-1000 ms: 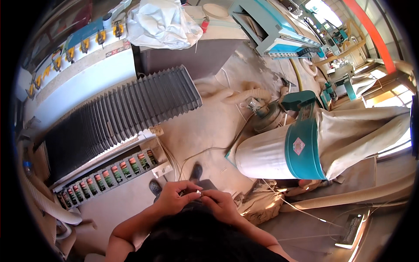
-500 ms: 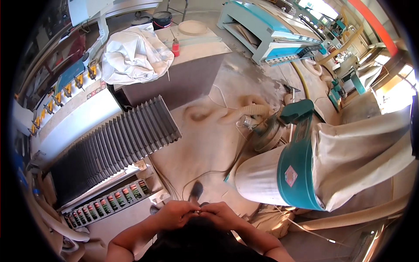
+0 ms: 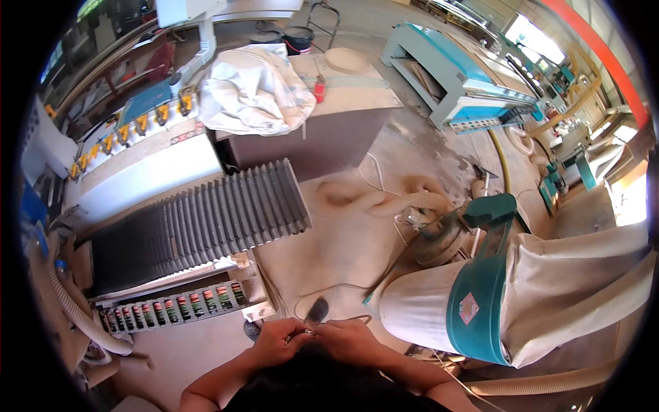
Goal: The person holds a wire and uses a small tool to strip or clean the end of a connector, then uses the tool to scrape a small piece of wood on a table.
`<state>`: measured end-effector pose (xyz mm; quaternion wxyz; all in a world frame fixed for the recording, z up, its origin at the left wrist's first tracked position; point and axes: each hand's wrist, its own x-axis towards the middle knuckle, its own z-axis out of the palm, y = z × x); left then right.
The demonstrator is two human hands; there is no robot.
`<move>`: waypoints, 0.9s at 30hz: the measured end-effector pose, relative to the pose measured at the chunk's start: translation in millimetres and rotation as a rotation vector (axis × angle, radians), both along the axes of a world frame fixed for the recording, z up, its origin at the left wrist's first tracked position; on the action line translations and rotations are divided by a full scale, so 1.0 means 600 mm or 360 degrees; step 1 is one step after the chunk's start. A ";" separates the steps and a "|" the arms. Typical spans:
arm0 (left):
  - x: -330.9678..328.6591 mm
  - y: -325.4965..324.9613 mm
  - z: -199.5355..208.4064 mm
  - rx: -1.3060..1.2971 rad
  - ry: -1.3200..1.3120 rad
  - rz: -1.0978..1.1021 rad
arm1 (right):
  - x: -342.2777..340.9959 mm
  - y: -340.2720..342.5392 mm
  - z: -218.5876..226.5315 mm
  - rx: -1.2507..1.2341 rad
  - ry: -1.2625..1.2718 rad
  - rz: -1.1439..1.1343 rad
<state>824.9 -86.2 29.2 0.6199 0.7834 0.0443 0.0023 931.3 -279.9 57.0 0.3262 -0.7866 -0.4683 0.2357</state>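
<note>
Close to my body, at the bottom middle, my left hand (image 3: 278, 342) and my right hand (image 3: 349, 342) meet in front of my dark clothing. The fingers of both are bent and pinched together at the tips. A tiny pale, shiny bit shows between the fingertips, too small to name. Beyond my hands, one dark shoe (image 3: 317, 310) rests on the dusty floor, and part of another shows beside my left hand.
On the left stands a machine with a ribbed black bellows cover (image 3: 233, 206) and a cable chain (image 3: 175, 309). At right is a dust collector (image 3: 419, 309) with cloth bags. A cable (image 3: 336, 286) and a flexible hose (image 3: 419, 200) lie on the floor. A white sack (image 3: 254, 89) covers part of a bench.
The whole view has swung, so the surroundings sit further right and mostly lower in the picture. My hands stay together at my waist, with the fingertips now showing a little more.
</note>
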 end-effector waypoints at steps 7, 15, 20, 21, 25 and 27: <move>-0.047 0.056 0.008 0.0097 -0.0308 -0.0043 | -0.031 0.052 0.023 0.0042 0.0774 -0.0174; -0.068 0.110 0.027 0.0330 -0.0482 -0.0434 | -0.083 0.078 0.033 0.0212 0.0498 -0.0063; -0.063 0.104 0.055 0.0269 -0.0210 -0.0401 | -0.109 0.074 0.061 0.0025 -0.0273 -0.0110; -0.058 0.101 0.053 0.0254 -0.0129 -0.0398 | -0.109 0.071 0.057 0.0036 -0.0272 -0.0119; -0.041 0.092 0.055 0.0279 -0.0011 -0.0410 | -0.106 0.060 0.025 0.0108 -0.0493 -0.0199; -0.034 0.082 0.061 -0.0044 0.0313 -0.0179 | -0.100 0.056 0.020 0.0163 -0.0508 -0.0270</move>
